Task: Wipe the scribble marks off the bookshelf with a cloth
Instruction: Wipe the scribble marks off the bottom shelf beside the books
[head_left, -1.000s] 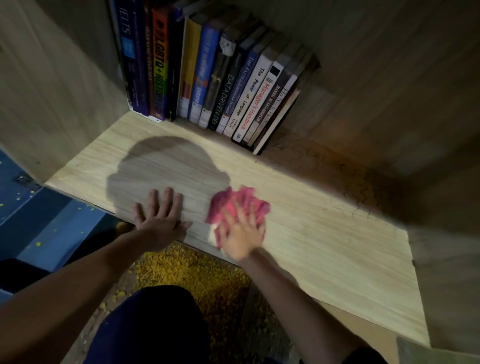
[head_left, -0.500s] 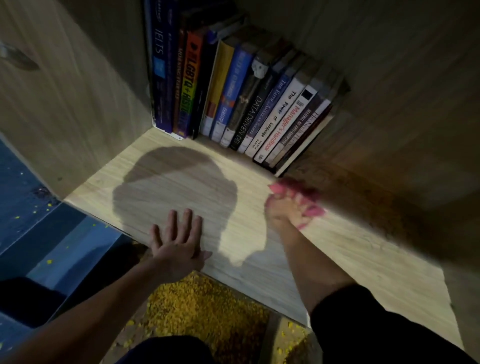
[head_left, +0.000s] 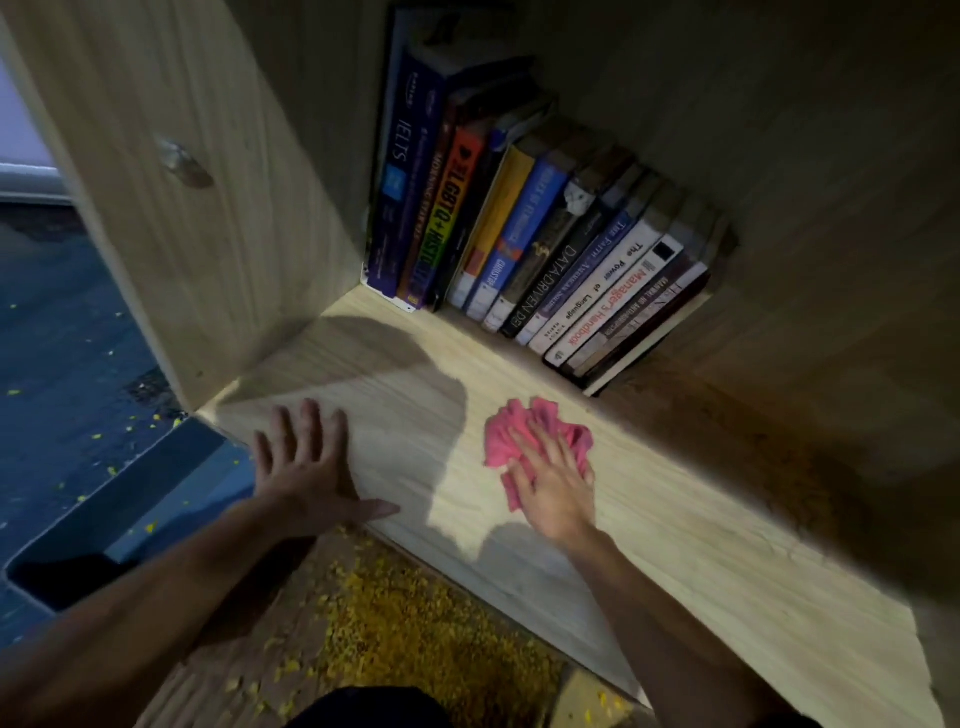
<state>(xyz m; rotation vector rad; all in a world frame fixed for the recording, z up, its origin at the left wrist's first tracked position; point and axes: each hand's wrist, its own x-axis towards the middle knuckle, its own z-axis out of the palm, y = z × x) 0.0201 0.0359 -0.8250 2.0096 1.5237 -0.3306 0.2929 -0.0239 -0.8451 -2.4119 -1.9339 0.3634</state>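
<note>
A crumpled pink cloth (head_left: 519, 434) lies on the light wooden shelf board (head_left: 727, 561) near its middle. My right hand (head_left: 553, 483) presses flat on the cloth with straight fingers. My left hand (head_left: 306, 467) rests palm down on the board's front edge, fingers spread, holding nothing. Faint thin scribble lines (head_left: 810, 488) show in the shadowed back right of the board; they are hard to make out.
A row of leaning books (head_left: 545, 249) fills the back left of the compartment. The wooden side panel (head_left: 208, 208) rises at left, the back wall behind. Below the board are a yellow-speckled floor (head_left: 415, 623) and a blue object (head_left: 130, 493).
My right hand pulled the cloth back from the shadowed area near the books toward the front of the board. My left hand stayed on the front edge. The camera shifted right.
</note>
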